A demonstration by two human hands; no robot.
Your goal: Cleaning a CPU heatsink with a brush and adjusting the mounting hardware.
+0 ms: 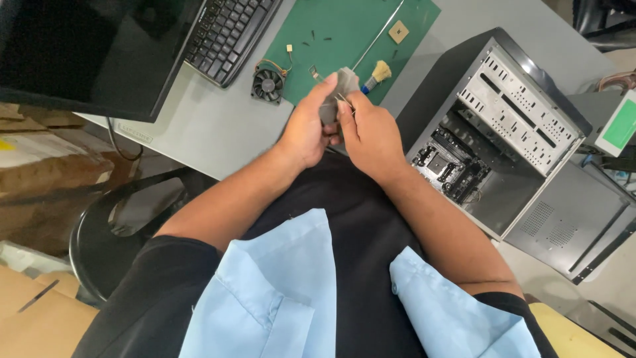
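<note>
1. Nearest the camera is the person's own lap: an open light blue shirt over dark clothing, with both forearms reaching forward from it.
2. The left hand is curled around a grey cloth, its fingers closed on the lower part of the wad.
3. The right hand presses against the left, pinching the same cloth together with a thin wire clip that pokes out between the fingers.
4. The cloth is held in the air just above the near edge of the green mat, not resting on the surface.
5. Just beyond the hands lie a small brush with a pale head and a small black fan with trailing wires.
6. Further out on the mat are loose screws, a small square chip and a long thin rod.
7. A keyboard and a dark monitor stand to the left.
8. To the right an open computer case lies with its board exposed; parts are already out, and by the look of it, cleaning is midway, with nothing yet refitted.
</note>
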